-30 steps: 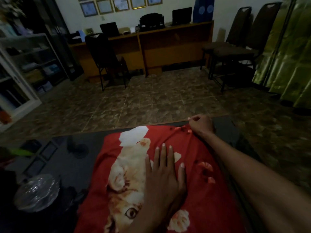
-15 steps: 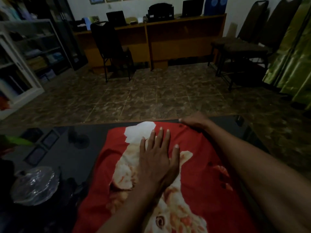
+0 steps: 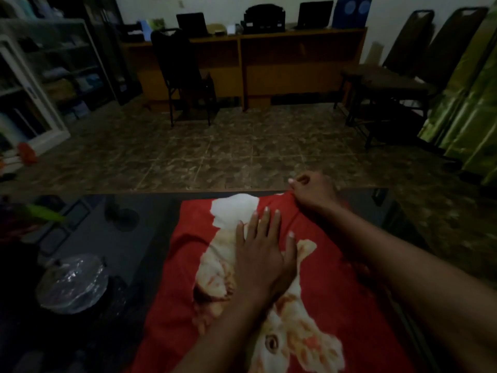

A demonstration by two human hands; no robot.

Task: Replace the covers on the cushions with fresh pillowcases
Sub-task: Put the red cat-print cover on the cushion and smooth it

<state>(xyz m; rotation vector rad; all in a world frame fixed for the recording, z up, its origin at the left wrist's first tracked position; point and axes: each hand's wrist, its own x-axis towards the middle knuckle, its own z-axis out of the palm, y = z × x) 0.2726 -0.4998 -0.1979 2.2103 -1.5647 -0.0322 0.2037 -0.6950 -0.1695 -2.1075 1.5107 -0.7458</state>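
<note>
A red cushion with an orange-and-white cat print lies flat on the dark glass table. My left hand rests flat on the middle of the cushion, fingers straight and pointing away from me. My right hand is at the cushion's far right corner, near the table's far edge. Its fingers are curled and pinch the red fabric there.
A clear plastic-wrapped bowl sits on the table to the left of the cushion. Beyond the table lies tiled floor, then a black chair at a wooden desk. More chairs and a green curtain stand at right, shelves at left.
My left hand has slid forward over the cat print toward the far edge. My right hand has shifted slightly along the far corner and lifted a little, still at the fabric's edge.
</note>
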